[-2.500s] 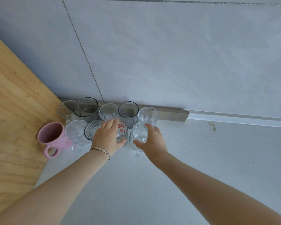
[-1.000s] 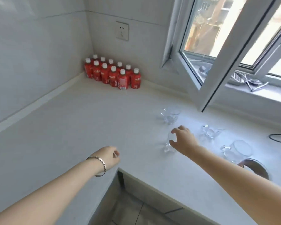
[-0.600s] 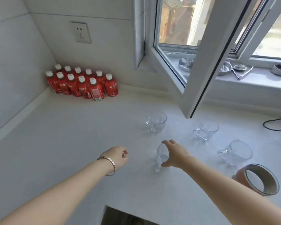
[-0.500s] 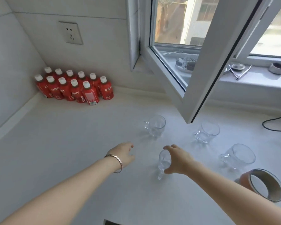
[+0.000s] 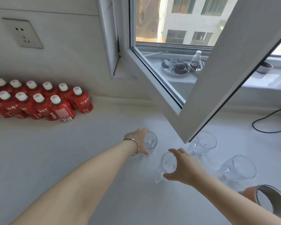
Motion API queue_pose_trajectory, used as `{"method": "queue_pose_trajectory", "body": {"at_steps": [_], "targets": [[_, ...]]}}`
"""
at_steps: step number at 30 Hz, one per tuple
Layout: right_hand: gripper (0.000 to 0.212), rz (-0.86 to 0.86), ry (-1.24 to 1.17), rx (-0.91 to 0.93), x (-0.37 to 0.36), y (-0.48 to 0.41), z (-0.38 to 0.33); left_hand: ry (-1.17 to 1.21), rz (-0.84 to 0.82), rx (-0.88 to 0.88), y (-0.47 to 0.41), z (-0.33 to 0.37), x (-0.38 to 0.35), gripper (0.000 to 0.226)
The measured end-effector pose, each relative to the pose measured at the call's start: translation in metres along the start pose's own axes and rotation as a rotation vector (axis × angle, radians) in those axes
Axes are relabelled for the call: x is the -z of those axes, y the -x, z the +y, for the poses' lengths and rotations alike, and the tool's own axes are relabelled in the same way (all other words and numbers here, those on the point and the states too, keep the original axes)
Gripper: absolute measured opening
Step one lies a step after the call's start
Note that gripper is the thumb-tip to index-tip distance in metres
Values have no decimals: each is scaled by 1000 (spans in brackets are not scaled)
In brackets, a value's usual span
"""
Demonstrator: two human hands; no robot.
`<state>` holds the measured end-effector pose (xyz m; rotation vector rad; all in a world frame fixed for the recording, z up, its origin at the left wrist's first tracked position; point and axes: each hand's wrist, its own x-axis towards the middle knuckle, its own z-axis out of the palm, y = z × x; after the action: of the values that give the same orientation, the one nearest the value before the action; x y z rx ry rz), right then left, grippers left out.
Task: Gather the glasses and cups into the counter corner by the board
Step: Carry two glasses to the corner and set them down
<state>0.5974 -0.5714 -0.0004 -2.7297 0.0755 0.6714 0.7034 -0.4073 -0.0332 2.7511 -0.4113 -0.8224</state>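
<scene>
Several clear glass mugs stand on the white counter (image 5: 71, 159) below the window. My left hand (image 5: 139, 141) wraps the left side of the farthest-left mug (image 5: 151, 141), thumb on its near side. My right hand (image 5: 184, 168) curls around the rim of a second mug (image 5: 167, 164), whose handle points toward me. Two more mugs stand untouched to the right, one under the window sash (image 5: 205, 142) and one further right (image 5: 240, 167). The wooden board and the corner with the gathered glasses are out of view.
An open window sash (image 5: 217, 82) hangs low over the mugs. A cluster of red bottles (image 5: 39, 103) fills the back left corner. A tape roll (image 5: 269, 203) lies at the right edge, and a black cable (image 5: 266, 122) runs behind.
The view swung from the board corner to the window counter. My right hand took hold of a mug, and my left hand reached forward from the counter edge onto the farther mug.
</scene>
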Motion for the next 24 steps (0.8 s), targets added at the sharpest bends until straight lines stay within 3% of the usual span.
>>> {"method": "queue_pose_trajectory", "body": {"at_steps": [3, 10, 18, 24], "targets": [[89, 1, 47, 43, 3, 5, 0, 3, 137, 62, 31, -6, -13, 81], [90, -39, 183, 248, -3, 34, -20, 354, 455, 365, 161, -20, -52, 81], [90, -123, 363, 711, -48, 116, -97, 550, 859, 796, 349, -1, -134, 87], [90, -197, 446, 1058, -103, 232, -163, 656, 973, 1131, 505, 20, -214, 78]]}}
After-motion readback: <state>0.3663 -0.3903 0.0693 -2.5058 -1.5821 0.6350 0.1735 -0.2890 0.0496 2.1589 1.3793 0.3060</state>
